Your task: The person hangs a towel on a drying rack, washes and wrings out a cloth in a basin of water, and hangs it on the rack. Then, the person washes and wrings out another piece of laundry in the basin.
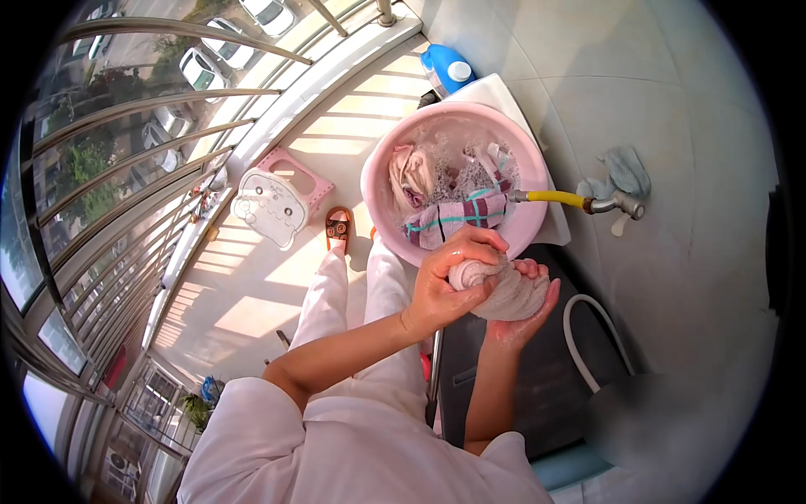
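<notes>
While both hands close round it, a bunched pale cloth (510, 294) sits just beside the pink basin (379, 195)

Left hand (453, 277) wraps one end; right hand (525, 315) cups the other; a checked towel (449, 220) and pinkish fabric (411, 175) lie in sudsy water

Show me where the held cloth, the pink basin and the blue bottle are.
Held cloth (511, 296): head view, on its bunched middle.
Pink basin (376, 181): head view, on its left rim.
Blue bottle (437, 65): head view, body beside the cap.

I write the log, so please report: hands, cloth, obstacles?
Left hand, right hand: both holding bunched cloth. Yellow hose overhangs pink basin, beyond the hands.
</notes>
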### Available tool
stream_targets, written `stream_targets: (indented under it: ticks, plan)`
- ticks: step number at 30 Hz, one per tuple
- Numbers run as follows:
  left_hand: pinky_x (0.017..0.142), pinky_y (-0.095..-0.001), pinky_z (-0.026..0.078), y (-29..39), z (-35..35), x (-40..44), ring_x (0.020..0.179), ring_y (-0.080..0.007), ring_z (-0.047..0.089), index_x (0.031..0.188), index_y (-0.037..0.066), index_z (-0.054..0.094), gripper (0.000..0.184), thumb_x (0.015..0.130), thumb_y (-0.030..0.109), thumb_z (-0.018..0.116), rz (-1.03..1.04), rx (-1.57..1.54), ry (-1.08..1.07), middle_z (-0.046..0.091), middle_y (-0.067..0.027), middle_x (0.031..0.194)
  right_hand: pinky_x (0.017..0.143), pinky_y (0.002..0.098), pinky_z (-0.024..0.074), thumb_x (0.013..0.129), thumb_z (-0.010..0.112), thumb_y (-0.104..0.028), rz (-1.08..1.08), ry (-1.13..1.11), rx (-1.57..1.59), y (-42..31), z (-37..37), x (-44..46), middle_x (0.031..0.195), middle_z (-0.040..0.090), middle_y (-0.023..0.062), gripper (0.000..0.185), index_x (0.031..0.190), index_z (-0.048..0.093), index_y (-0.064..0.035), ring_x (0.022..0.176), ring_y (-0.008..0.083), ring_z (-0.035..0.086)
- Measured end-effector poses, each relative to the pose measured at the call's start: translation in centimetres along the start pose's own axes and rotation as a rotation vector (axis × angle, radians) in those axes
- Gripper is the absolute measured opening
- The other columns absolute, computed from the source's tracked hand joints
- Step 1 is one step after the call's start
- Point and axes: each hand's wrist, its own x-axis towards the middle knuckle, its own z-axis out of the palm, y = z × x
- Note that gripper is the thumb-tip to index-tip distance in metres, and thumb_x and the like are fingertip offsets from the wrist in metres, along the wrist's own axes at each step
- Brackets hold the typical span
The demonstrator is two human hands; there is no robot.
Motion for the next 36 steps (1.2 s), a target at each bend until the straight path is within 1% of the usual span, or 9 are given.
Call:
stream_targets:
  ticks: [4, 9, 10, 13, 20, 23, 29, 32, 36]
  plan:
    - [0.081, -0.0369, 0.042, 1.3, 0.4, 1.7, 0.09, -0.0285, 0.054, 0.081, 0.008, 0.062, 0.03, 0.052, 0.011, 0.067, 0.403, 0.381, -0.246, 0.059, -0.0055, 0.094, 0.083, 0.0323, 0.042, 0.092, 0.049, -0.033, 0.402, -0.062, 0.244, 0.5, -1.5, 1.6, 0.085, 0.049, 0.0022, 0.023, 0.085, 0.049, -0.0104, 0.088, 0.016, 0.05]
    - [0.072, -0.0336, 0.042, 1.4, 1.4, 2.1, 0.077, -0.0215, 0.053, 0.072, 0.01, 0.059, 0.018, 0.057, 0.017, 0.063, 0.759, 0.577, -0.582, 0.057, -0.0047, 0.084, 0.074, 0.0297, 0.0425, 0.095, 0.044, -0.03, 0.834, -0.23, 0.412, 0.6, 0.7, 3.4, 0.081, 0.044, 0.0008, 0.02, 0.086, 0.042, -0.0126, 0.08, 0.0128, 0.048]
    - [0.07, -0.0328, 0.043, 1.3, 1.5, 2.0, 0.075, -0.0198, 0.053, 0.07, 0.01, 0.058, 0.016, 0.057, 0.017, 0.062, 0.811, 0.609, -0.663, 0.057, -0.0042, 0.083, 0.073, 0.0297, 0.0441, 0.096, 0.042, -0.03, 0.892, -0.173, 0.335, 0.5, 0.5, 3.9, 0.08, 0.042, 0.0004, 0.02, 0.086, 0.039, -0.0135, 0.078, 0.0117, 0.047]
    - [0.067, -0.0298, 0.04, 1.1, 1.9, 1.3, 0.073, -0.0175, 0.051, 0.066, 0.011, 0.055, 0.013, 0.057, 0.02, 0.059, 0.864, 0.645, -0.774, 0.055, -0.0023, 0.077, 0.073, 0.0299, 0.0458, 0.095, 0.043, -0.029, 1.006, -0.305, 0.051, 0.3, 0.2, 4.8, 0.081, 0.042, 0.0003, 0.018, 0.086, 0.04, -0.0137, 0.077, 0.0114, 0.047]
    - [0.066, -0.0291, 0.04, -0.2, 2.6, 0.2, 0.073, -0.016, 0.052, 0.064, 0.011, 0.055, 0.011, 0.061, 0.021, 0.059, 0.959, 0.643, -0.946, 0.054, -0.0008, 0.074, 0.063, 0.0279, 0.0476, 0.09, 0.048, -0.021, 1.104, -0.343, -0.464, -0.1, 3.1, 5.7, 0.064, 0.051, 0.0043, 0.026, 0.069, 0.048, -0.0062, 0.058, 0.0128, 0.05]
    - [0.066, -0.0292, 0.039, -1.1, 2.7, 0.2, 0.074, -0.0154, 0.052, 0.064, 0.013, 0.056, 0.009, 0.063, 0.022, 0.058, 0.984, 0.668, -1.012, 0.053, 0.0003, 0.072, 0.058, 0.0268, 0.0464, 0.089, 0.051, -0.02, 1.059, -0.469, -0.763, 0.1, 3.0, 7.0, 0.06, 0.053, 0.0059, 0.028, 0.067, 0.052, -0.0034, 0.056, 0.0126, 0.051]
    - [0.067, -0.0295, 0.038, -4.6, 2.1, -0.9, 0.075, -0.0151, 0.052, 0.066, 0.015, 0.057, 0.008, 0.063, 0.022, 0.057, 0.982, 0.762, -1.139, 0.052, 0.0015, 0.07, 0.05, 0.0257, 0.0439, 0.087, 0.054, -0.017, 0.997, -0.446, -1.061, 1.6, 1.8, 7.8, 0.056, 0.052, 0.0055, 0.024, 0.067, 0.052, -0.0042, 0.05, 0.0127, 0.05]
    - [0.068, -0.03, 0.038, -5.9, 1.2, -0.7, 0.075, -0.0155, 0.051, 0.068, 0.015, 0.056, 0.01, 0.062, 0.023, 0.057, 1.024, 0.837, -1.177, 0.051, 0.0015, 0.071, 0.049, 0.0256, 0.0433, 0.087, 0.056, -0.017, 0.927, -0.45, -1.077, 2.9, -0.2, 8.5, 0.056, 0.052, 0.0054, 0.024, 0.067, 0.052, -0.0044, 0.049, 0.0129, 0.05]
    - [0.071, -0.0326, 0.039, -8.1, -1.1, 1.5, 0.078, -0.0172, 0.051, 0.07, 0.014, 0.056, 0.012, 0.062, 0.023, 0.059, 0.992, 0.786, -1.094, 0.052, -0.0004, 0.076, 0.053, 0.026, 0.0452, 0.086, 0.062, -0.023, 0.9, -0.235, -0.977, 4.5, -3.3, 11.5, 0.062, 0.055, 0.0054, 0.026, 0.07, 0.055, -0.0045, 0.055, 0.0147, 0.055]
